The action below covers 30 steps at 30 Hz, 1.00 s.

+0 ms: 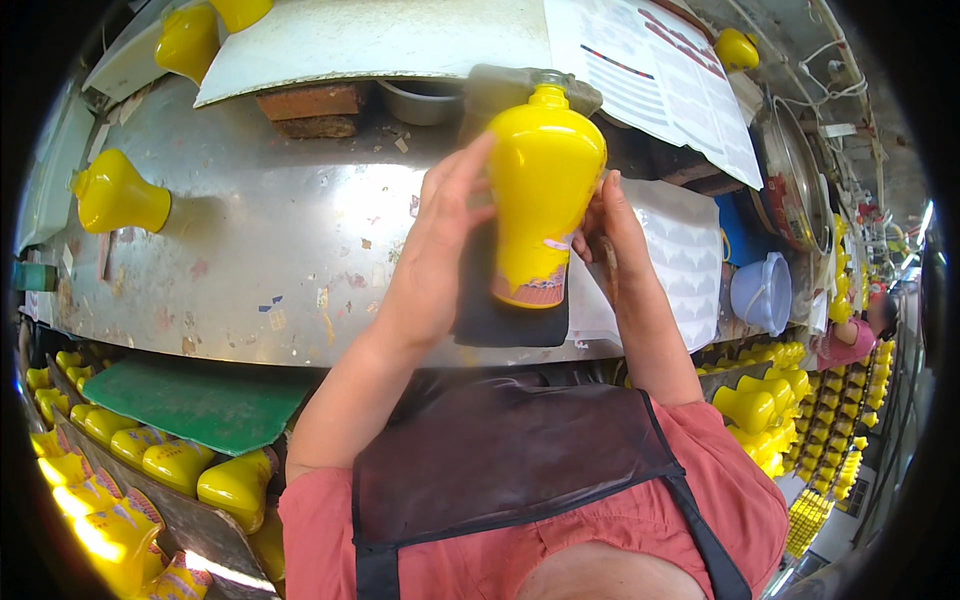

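A glossy yellow vase (548, 180) rests in front of me with its narrow neck pointing away. Around its base runs a patterned pinkish band (530, 288), and a small pink decal piece (557, 244) sits just above that band. My left hand (445, 225) is at the vase's left side, fingers stretched and apart, slightly blurred; whether they touch it I cannot tell. At the vase's lower right is my right hand (618, 235), its fingers drawn together. A thin brownish thing shows by that palm, too hidden to name. Under the vase lies a dark pad (510, 330).
Another yellow vase (125, 192) lies on the metal table (280, 250) at left. Printed sheets (650, 75) and pale decal sheets (675, 250) are at right, near a light-blue bucket (762, 293). Bricks (312, 108) prop a white board. Racked yellow vases (180, 462) fill the lower left.
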{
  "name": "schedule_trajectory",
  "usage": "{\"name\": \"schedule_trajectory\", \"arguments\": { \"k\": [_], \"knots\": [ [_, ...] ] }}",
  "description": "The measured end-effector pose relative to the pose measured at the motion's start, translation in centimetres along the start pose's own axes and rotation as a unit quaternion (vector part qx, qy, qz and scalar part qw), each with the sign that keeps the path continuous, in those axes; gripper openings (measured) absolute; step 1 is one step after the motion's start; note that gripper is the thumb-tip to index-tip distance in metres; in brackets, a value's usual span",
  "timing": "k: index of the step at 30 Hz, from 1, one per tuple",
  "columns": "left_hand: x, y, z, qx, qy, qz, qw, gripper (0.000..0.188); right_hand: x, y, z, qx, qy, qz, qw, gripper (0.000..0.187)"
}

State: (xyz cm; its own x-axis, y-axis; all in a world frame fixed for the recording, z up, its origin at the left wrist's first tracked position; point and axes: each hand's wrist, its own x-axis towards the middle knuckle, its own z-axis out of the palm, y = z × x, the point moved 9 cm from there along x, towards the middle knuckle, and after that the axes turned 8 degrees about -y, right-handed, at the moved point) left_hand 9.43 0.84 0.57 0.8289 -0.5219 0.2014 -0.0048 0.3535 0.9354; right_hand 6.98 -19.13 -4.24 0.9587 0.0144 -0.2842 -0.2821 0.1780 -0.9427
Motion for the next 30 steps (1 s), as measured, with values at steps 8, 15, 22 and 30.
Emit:
{"name": "schedule_trajectory", "arguments": {
  "k": [8, 15, 22, 30],
  "knots": [
    [0.4, -1.6, -0.2, -0.001, 0.004, -0.019, 1.000, 0.069, -0.9, -2.4, -0.3, -0.123, -0.015, -0.048, 0.991, 0.070],
    [1.1, -3.8, 0.5, -0.064, 0.023, -0.076, 0.995, 0.078, -2.8, -5.7, -0.3, -0.250, 0.058, -0.131, 0.957, 0.049],
    [1.6, -2.7, 0.8, 0.005, 0.012, -0.044, 0.999, 0.093, -2.7, -4.0, 1.0, -0.281, 0.000, -0.078, 0.957, 0.081],
    [1.9, -2.8, 1.2, -0.022, 0.041, -0.032, 0.998, 0.094, -2.5, -3.6, 0.9, -0.321, 0.008, -0.034, 0.946, 0.094]
  ]
}}
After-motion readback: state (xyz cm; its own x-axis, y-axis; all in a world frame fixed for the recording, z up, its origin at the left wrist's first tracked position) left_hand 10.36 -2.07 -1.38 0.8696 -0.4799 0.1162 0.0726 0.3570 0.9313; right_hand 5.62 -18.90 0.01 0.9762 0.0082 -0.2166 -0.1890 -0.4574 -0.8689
